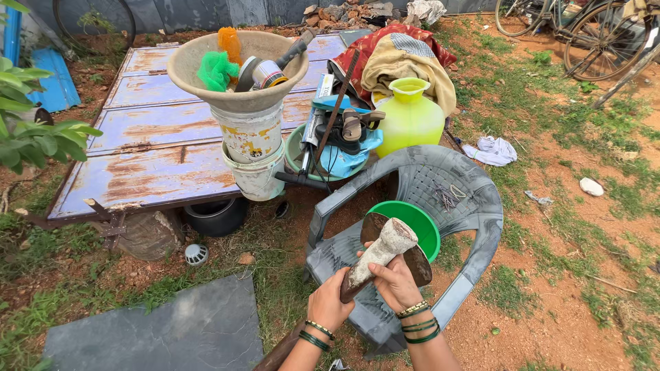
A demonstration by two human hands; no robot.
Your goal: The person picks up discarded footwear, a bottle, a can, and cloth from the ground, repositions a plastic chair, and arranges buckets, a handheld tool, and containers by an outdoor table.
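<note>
Both my hands hold a dirt-caked digging tool [385,249] with a thick pale socket and a rusty blade [417,263]. My left hand [328,304] grips its brown wooden handle lower down. My right hand [394,283] wraps the handle just under the socket. The tool is raised over a grey plastic chair [474,206] that lies tipped on the ground. A green bowl [421,222] rests on the chair right behind the tool's head. Green and gold bangles ring both wrists.
A rusty blue metal sheet [151,130] lies to the left, bearing stacked white buckets [253,154] topped by a beige basin [206,58] of tools. A yellow-green jug [410,118], cloth pile [405,58], slate slab [165,330] and bicycles [591,34] surround the spot.
</note>
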